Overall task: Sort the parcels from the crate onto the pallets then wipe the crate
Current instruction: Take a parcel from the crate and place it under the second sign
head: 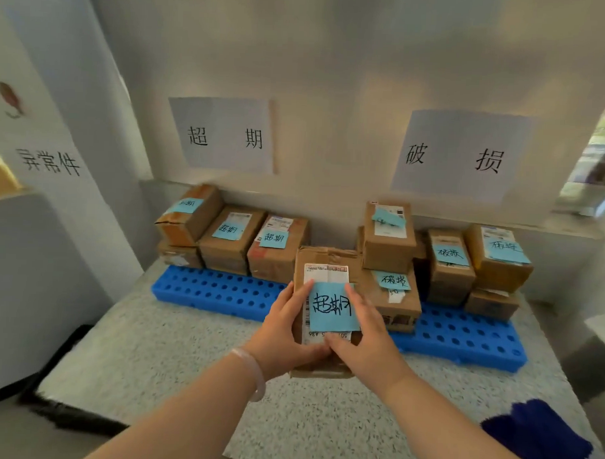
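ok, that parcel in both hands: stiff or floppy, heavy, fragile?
Probably stiff: the parcel holds its boxy shape between the left hand and right hand. Likely light, since they carry it by its near half alone. Its creased top suggests it could dent if squeezed.

Left hand [285,331], right hand [367,338] in grip.

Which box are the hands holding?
The nearest box, with the biggest note, gripped by the left hand and right hand; the others rest on pallets.
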A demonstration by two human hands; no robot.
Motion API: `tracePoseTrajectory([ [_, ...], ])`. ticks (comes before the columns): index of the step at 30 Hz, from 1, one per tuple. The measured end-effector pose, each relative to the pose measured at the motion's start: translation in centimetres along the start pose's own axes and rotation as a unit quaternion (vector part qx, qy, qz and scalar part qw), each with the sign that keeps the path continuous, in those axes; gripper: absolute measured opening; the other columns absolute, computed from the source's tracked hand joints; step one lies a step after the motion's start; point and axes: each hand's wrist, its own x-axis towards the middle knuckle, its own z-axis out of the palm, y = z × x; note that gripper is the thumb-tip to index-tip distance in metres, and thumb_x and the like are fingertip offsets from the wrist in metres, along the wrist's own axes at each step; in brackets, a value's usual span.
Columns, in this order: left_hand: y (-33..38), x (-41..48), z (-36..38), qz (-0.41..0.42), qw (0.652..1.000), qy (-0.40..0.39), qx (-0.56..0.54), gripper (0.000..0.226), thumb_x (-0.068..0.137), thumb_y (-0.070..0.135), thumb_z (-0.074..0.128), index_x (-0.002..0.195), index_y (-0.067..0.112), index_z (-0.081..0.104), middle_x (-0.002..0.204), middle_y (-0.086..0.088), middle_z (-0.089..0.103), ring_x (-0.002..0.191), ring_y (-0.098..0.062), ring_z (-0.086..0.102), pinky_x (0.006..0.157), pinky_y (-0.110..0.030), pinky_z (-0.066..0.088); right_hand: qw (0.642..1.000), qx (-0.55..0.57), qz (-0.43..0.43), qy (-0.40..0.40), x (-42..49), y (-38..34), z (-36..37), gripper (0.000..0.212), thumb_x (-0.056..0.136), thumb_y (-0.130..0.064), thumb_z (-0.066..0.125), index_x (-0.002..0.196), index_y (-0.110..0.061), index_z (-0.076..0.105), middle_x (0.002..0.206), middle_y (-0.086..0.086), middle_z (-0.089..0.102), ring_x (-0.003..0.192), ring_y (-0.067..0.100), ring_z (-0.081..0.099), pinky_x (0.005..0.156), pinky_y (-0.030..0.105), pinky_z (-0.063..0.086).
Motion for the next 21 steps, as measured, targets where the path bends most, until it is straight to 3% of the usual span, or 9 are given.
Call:
tracePoseTrajectory([
  [3,-1.8,-1.6,-0.8,-0.026,1.0,0.017,-0.003,0.1,0.072,0.045,0.084,0.13,0.07,0.006,0.159,0.017,0.001,0.147,-0.013,0.015,0.118,-0.041,0.031,0.999,0.004,0.001,-0.038,0.0,-0.5,2.2,0.087,0.089,-0.025,0.071,0.154,-0.041,0.016,0.149,-0.016,0.019,0.132,0.003,0.028,0.11,0.029,0.038],
  [8,-4.7,-2.6,-2.9,-0.04,0.999,0.032,-0.009,0.099,0.074,0.041,0.084,0.131,0.067,0.007,0.16,0.014,0.003,0.148,-0.013,0.014,0.12,-0.039,0.027,0.997,-0.011,0.009,-0.076,1.2,-1.8,5.2,0.089,0.088,-0.027,0.072,0.154,-0.04,0.014,0.152,-0.011,0.021,0.137,0.007,0.029,0.116,0.036,0.034],
  [17,-11.3,-0.7,-9.8,-0.058,0.998,0.022,-0.018,0.103,0.074,0.041,0.084,0.143,0.054,0.01,0.161,0.007,0.008,0.149,-0.012,0.01,0.122,-0.035,0.021,0.995,-0.023,0.046,-0.088,6.3,-4.9,12.9,0.088,0.088,-0.024,0.073,0.155,-0.036,0.017,0.151,-0.007,0.025,0.137,0.01,0.033,0.114,0.032,0.036],
  [19,-13.0,-0.7,-11.4,-0.062,0.997,0.027,-0.024,0.103,0.076,0.037,0.084,0.15,0.045,0.013,0.158,0.011,0.011,0.143,-0.004,0.014,0.117,-0.02,0.018,0.993,-0.035,0.055,-0.097,7.7,-5.7,15.1,0.088,0.087,-0.024,0.074,0.154,-0.038,0.018,0.149,-0.007,0.028,0.135,0.011,0.035,0.112,0.035,0.039],
  [21,-14.9,-0.6,-12.8,-0.065,0.997,0.03,-0.031,0.101,0.079,0.032,0.082,0.153,0.038,0.013,0.149,0.016,0.013,0.13,0.007,0.013,0.099,0.002,0.014,0.991,-0.039,0.069,-0.105,9.3,-6.4,17.3,0.089,0.085,-0.02,0.074,0.153,-0.039,0.02,0.142,-0.007,0.032,0.129,0.011,0.04,0.107,0.033,0.043],
])
